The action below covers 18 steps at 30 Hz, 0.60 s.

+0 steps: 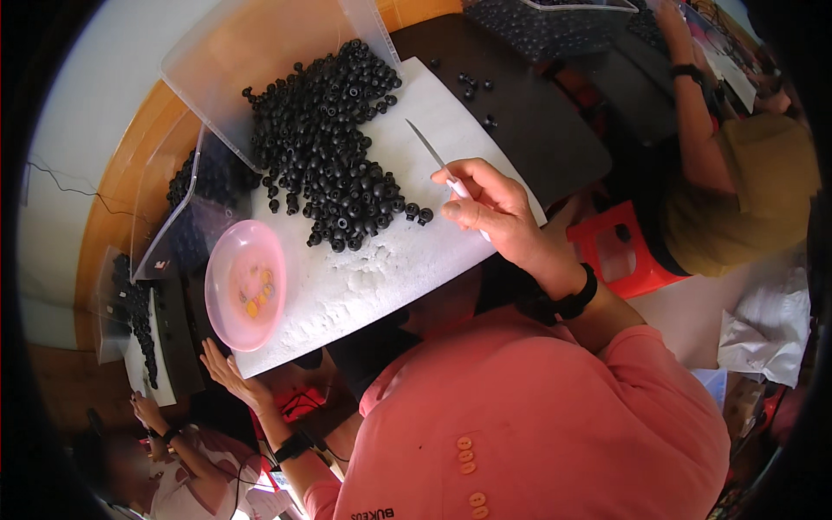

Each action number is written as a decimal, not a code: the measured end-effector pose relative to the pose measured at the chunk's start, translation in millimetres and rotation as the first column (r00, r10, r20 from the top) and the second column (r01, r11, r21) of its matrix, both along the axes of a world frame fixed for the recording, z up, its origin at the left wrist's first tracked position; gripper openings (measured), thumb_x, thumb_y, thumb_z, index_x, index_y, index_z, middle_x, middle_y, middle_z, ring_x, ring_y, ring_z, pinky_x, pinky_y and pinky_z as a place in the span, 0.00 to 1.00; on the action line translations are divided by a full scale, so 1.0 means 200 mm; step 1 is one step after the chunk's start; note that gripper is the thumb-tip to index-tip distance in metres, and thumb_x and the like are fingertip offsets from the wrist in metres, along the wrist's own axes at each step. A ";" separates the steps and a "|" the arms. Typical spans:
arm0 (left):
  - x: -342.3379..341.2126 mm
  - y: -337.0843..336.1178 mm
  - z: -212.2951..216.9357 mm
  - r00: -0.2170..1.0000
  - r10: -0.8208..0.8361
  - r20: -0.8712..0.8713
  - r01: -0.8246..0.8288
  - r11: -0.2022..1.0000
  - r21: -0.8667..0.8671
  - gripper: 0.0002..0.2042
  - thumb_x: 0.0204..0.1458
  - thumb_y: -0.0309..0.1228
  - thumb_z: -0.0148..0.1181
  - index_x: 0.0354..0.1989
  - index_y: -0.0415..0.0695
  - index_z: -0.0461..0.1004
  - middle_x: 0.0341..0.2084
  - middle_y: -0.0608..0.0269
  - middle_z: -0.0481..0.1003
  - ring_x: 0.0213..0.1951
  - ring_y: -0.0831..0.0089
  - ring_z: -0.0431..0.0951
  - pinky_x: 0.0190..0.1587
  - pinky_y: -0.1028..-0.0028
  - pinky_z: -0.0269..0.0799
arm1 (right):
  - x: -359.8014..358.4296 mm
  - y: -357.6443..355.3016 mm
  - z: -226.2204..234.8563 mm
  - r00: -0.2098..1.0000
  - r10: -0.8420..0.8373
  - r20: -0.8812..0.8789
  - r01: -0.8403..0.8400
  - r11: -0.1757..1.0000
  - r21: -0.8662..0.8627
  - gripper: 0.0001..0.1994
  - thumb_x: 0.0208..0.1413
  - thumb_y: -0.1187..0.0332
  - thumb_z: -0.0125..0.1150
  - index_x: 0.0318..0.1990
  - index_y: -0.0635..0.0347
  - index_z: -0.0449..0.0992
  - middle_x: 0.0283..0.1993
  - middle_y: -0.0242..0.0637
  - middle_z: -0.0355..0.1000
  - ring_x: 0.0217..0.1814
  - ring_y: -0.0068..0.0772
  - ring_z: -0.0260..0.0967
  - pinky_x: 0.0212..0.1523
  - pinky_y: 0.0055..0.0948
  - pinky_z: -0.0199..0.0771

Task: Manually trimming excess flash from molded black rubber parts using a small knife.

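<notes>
A small knife with a slim pointed blade (425, 142) and a white handle is in my right hand (494, 208), raised above the right side of a white foam board (364, 282). Thumb and fingers close around its handle, and the blade points away from me. My left hand (236, 380) is at the board's near left corner with its fingers stretched out; whether it touches the board I cannot tell. Just beyond it a pink bowl (218, 316) holds a few small yellowish bits. Many small black rounded pieces with holes (329, 139) lie heaped on the board.
A clear plastic bin (225, 52) is tipped toward the heap. Another clear bin (173, 238) with black pieces stands left. Loose black pieces (472, 85) dot the dark table (529, 113). One person (741, 191) sits at right by a red stool (620, 251), another (199, 477) at lower left.
</notes>
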<state>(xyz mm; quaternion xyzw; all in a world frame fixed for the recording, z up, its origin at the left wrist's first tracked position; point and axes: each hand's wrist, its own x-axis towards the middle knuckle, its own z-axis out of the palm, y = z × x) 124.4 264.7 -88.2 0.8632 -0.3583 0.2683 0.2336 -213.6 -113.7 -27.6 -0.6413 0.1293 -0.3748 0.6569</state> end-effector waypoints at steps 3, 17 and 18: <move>-0.09 0.03 0.00 0.999 -0.030 0.036 0.030 1.000 0.005 0.27 0.68 0.46 0.33 0.68 0.41 0.60 0.67 0.51 0.60 0.70 0.48 0.51 0.71 0.54 0.43 | 0.00 0.00 0.00 1.000 -0.001 0.019 0.002 1.000 -0.014 0.16 0.58 0.73 0.62 0.53 0.64 0.71 0.30 0.24 0.63 0.29 0.13 0.59 0.31 0.17 0.60; -0.73 -0.30 0.28 0.910 -0.388 -0.145 0.371 0.919 -0.131 0.05 0.55 0.26 0.57 0.31 0.35 0.75 0.22 0.54 0.72 0.25 0.58 0.69 0.30 0.64 0.66 | 0.01 -0.01 0.00 0.999 -0.045 -0.003 0.044 0.985 -0.166 0.16 0.55 0.72 0.66 0.51 0.61 0.72 0.24 0.21 0.57 0.25 0.11 0.52 0.26 0.17 0.52; -0.75 -0.39 0.32 0.866 -0.483 -0.128 0.460 0.871 -0.174 0.05 0.55 0.25 0.57 0.31 0.36 0.75 0.22 0.54 0.72 0.24 0.59 0.69 0.29 0.64 0.65 | 0.00 0.00 -0.01 0.999 -0.052 0.001 0.051 0.984 -0.173 0.16 0.55 0.72 0.66 0.51 0.61 0.72 0.24 0.21 0.57 0.25 0.11 0.52 0.26 0.17 0.52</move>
